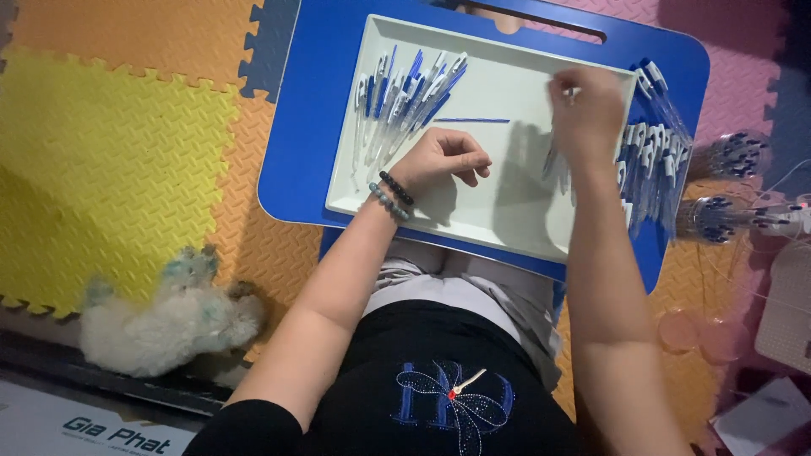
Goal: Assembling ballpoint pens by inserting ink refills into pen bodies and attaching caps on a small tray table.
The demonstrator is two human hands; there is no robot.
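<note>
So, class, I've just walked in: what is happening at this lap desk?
A person sits with a blue lap desk holding a white tray. The left hand rests curled on the tray beside a pile of blue and white pens. The right hand is raised over the tray's right side, pinching a small part, next to another heap of pens.

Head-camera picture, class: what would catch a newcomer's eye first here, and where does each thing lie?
The blue lap desk with its pale tray stands out against the orange and yellow foam mats. A fan of blue-and-white pens lies at the tray's upper left, above the curled left hand; the right hand works at the tray's right edge. A white fluffy toy lies lower left.
</note>
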